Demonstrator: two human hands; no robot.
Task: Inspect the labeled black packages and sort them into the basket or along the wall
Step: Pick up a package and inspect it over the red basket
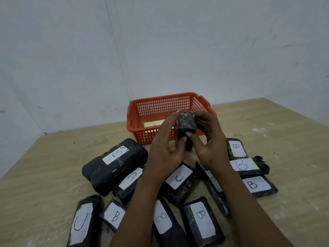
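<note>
A small black package (186, 129) is held up in front of the red basket (138, 111), end-on to me, its label hidden. My left hand (166, 145) grips its left side with thumb on the front. My right hand (208, 138) grips its right side, thumb pressed on the lower front. Several black packages with white labels marked B or C lie on the wooden table below, among them a large B package (115, 164), a C package (179, 182) and a B package (256, 186). A yellow note lies inside the basket.
The basket stands against the wall corner at the table's back. Bare tabletop (267, 125) extends right of the basket along the wall. More labelled packages (83, 221) crowd the near edge between my forearms and to the left.
</note>
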